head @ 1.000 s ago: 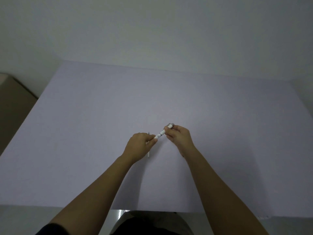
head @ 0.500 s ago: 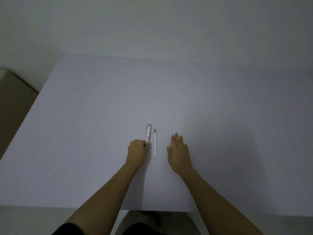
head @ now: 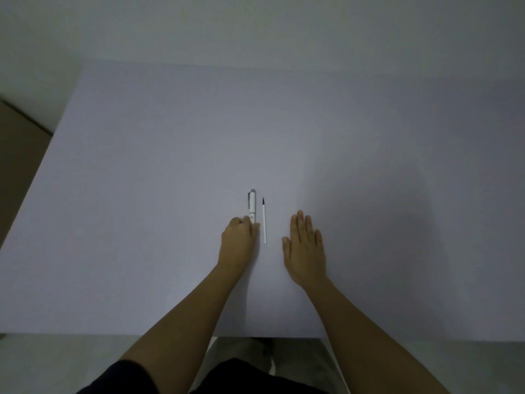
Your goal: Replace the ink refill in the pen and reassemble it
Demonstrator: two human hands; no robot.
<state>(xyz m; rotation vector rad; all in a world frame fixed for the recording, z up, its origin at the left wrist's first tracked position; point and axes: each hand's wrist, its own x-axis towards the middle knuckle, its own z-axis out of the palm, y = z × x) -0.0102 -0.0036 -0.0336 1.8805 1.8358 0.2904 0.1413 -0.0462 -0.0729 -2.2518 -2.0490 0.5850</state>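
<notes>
A white pen [head: 252, 206] with a dark clip lies on the table, pointing away from me. My left hand [head: 239, 240] rests behind it with curled fingers pinching its near end. Just right of the pen lies a thin white ink refill [head: 264, 221] with a dark tip, parallel to it and untouched. My right hand [head: 304, 245] lies flat on the table to the right of the refill, palm down, fingers together, holding nothing.
The pale lavender table [head: 142, 194] spreads wide on all sides. Its near edge runs just above my lap. A brown surface [head: 17, 155] shows past the left edge, and a plain wall stands behind.
A second ago both hands held the pen above the table. The pen now lies on the table beside the refill, and my right hand has let go and lies flat.
</notes>
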